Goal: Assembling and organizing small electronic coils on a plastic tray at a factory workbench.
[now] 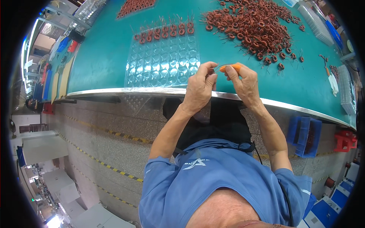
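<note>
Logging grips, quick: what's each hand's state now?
Left hand: closed, pinching a small reddish-brown wire-wound ring.
Right hand: closed, holding a slim orange-handled tool.

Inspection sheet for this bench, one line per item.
Surface: matte green tabletop with pale metal edging
Job's things: loose pile of reddish-brown wire-wound rings; clear plastic pocket tray, far rows filled, near pockets empty
Clutter: stacked clear plastic trays at right edge
Hands: left hand pinches small brown part; right hand grips slim orange-handled tool; tip contact unclear
Cables: thin black cable along right sleeve
Surroundings: blue plastic bins, red plastic stool, yellow-black floor tape
</note>
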Demonstrator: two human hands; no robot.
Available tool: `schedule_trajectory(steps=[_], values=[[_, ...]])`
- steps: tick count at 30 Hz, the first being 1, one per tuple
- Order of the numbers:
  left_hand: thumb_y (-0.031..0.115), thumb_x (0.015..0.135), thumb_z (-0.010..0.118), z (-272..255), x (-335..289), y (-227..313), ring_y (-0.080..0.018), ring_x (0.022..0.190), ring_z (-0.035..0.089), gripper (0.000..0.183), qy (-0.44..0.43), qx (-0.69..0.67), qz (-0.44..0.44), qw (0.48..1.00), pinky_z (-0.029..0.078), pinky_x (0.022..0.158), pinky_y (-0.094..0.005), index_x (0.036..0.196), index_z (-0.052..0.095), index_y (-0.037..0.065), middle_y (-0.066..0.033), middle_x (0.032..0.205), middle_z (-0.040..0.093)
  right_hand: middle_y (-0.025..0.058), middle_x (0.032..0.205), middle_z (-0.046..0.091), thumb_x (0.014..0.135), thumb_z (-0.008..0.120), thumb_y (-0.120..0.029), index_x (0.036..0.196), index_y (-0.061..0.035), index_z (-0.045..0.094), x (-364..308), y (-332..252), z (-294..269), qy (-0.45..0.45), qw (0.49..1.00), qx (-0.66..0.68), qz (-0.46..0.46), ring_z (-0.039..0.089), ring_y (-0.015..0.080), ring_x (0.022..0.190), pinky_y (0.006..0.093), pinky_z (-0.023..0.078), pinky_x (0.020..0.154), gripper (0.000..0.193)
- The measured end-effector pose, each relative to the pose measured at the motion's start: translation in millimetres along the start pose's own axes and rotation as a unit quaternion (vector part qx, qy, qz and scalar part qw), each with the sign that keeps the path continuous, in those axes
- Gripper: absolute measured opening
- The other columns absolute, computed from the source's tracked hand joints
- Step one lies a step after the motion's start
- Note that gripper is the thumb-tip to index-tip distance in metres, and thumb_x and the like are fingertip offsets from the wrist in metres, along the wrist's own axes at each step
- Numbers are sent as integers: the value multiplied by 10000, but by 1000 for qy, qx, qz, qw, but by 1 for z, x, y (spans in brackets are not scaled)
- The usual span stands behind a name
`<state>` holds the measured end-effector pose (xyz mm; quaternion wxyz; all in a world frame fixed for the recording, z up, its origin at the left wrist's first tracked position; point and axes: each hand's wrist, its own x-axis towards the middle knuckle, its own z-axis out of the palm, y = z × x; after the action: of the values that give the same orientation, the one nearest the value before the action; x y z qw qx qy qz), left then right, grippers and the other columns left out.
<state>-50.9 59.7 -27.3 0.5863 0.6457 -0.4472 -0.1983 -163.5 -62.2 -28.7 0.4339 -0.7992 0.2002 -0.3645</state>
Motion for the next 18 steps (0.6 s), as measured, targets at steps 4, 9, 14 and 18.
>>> schedule_trajectory(steps=[4, 9, 14, 18], values=[[48, 941, 536, -1, -1, 2, -147, 574, 561, 243, -4, -19, 11, 1000, 449, 531, -291, 1180, 520, 7, -82, 717, 580, 83, 673, 628, 932, 603, -190, 920, -7, 715, -6, -8, 0, 27, 998, 4, -52, 550, 113, 569, 261, 433, 533, 215], [80, 960, 521, -4, -2, 4, -103, 600, 553, 252, -28, -14, 1, 1000, 463, 574, -258, 1197, 516, -7, -41, 699, 562, 35, 789, 664, 959, 574, -200, 944, -1, 716, -4, -4, 0, -3, 988, 129, 83, 594, 92, 644, 229, 473, 586, 245], [79, 956, 526, -8, -2, 8, -105, 604, 551, 278, -33, -14, 7, 999, 458, 575, -257, 1220, 511, -6, -39, 694, 556, 34, 741, 618, 969, 575, -230, 1003, 2, 703, -9, -11, 2, 17, 997, 73, -5, 582, 87, 660, 207, 466, 618, 266], [75, 955, 520, -7, -3, 11, -105, 607, 548, 287, -55, -30, 15, 998, 455, 582, -254, 1230, 510, -7, -33, 686, 543, 27, 702, 588, 985, 546, -246, 1005, 22, 688, -11, -7, -2, -7, 963, 242, 119, 542, 87, 600, 205, 431, 552, 304]])
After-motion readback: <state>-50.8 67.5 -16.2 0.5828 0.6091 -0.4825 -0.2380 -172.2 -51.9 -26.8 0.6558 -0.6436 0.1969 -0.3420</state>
